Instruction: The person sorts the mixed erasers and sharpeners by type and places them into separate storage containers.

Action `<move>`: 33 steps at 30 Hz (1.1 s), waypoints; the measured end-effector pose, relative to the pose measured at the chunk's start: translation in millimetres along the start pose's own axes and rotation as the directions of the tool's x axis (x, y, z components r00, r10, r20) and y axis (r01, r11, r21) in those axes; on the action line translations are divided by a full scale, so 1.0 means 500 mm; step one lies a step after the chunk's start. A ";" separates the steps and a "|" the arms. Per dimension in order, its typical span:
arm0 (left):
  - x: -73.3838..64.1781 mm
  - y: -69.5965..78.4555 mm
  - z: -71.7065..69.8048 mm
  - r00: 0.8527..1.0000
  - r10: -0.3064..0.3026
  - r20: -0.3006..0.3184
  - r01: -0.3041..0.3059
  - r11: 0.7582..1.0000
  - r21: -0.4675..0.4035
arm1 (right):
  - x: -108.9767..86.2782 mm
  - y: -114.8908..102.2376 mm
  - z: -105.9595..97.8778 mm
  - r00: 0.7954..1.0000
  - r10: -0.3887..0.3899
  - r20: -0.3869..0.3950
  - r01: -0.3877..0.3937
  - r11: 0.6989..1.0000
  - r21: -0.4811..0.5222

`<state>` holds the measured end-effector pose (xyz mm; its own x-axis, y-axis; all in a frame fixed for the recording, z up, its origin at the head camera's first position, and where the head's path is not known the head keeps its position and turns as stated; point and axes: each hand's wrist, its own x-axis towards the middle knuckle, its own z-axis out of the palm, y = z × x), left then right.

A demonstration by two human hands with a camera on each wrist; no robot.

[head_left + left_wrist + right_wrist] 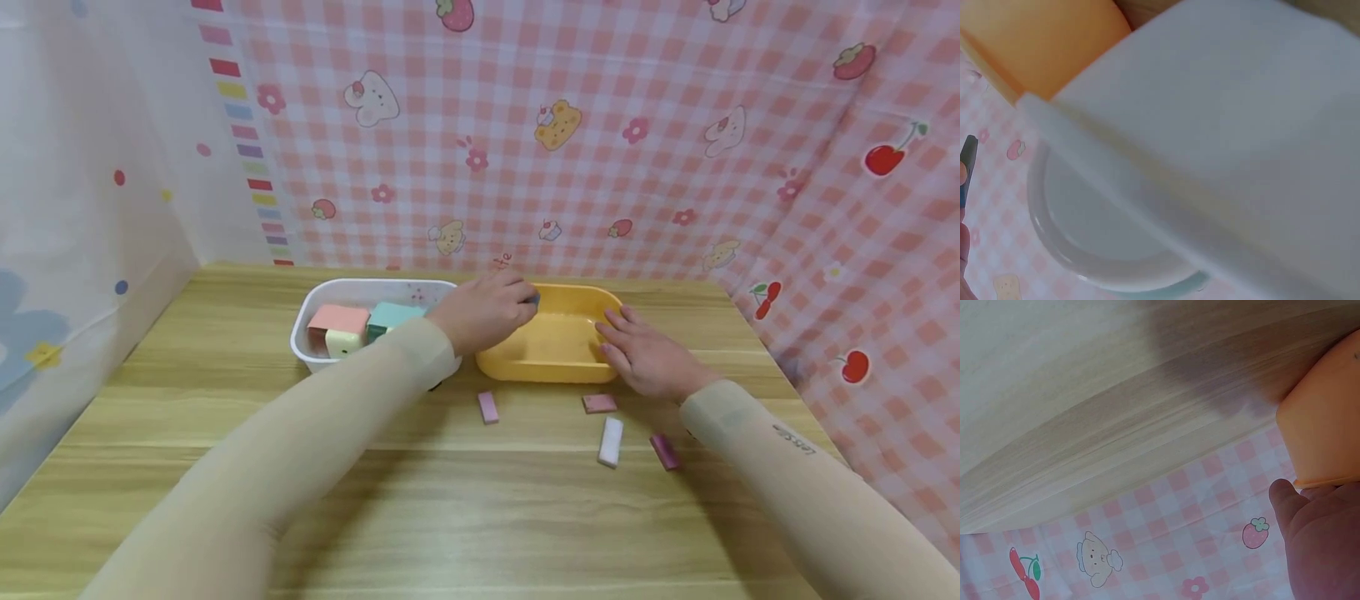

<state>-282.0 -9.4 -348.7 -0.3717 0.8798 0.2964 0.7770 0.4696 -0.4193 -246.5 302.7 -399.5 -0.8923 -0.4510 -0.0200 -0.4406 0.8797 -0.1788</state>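
- Wooden table point(450, 517) edged by checked cloth point(637, 183)
- Dark piece point(533, 300) pinched by left hand point(486, 312) over left end of yellow tray point(551, 373)
- Tray's right rim touched by right hand point(656, 357), fingers straight
- Gaps left between four small blocks point(611, 442) in front

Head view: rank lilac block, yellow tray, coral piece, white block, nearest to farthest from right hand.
1. Yellow tray: right end at the right hand.
2. White block: before the tray's right end.
3. Lilac block: before the tray's left end.
4. Coral piece: far left, in the white bin.
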 end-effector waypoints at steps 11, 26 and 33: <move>0.024 -0.002 0.004 0.994 0.014 0.104 -0.015 1.000 0.008 | 0.005 0.003 0.005 1.000 0.003 -0.002 -0.003 1.000 -0.003; 0.041 -0.002 0.013 0.991 0.027 0.135 -0.030 0.999 0.019 | 0.003 0.001 -0.002 1.000 0.006 0.003 -0.006 1.000 0.008; 0.044 0.000 0.016 0.987 0.038 0.156 -0.037 0.999 -0.011 | 0.005 0.007 0.003 1.000 0.001 -0.007 -0.001 1.000 0.003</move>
<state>-294.2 10.7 -348.8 -0.4167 0.8977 0.1429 0.7954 0.4362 -0.4207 -250.0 304.6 -401.6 -0.8933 -0.4493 -0.0127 -0.4398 0.8795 -0.1819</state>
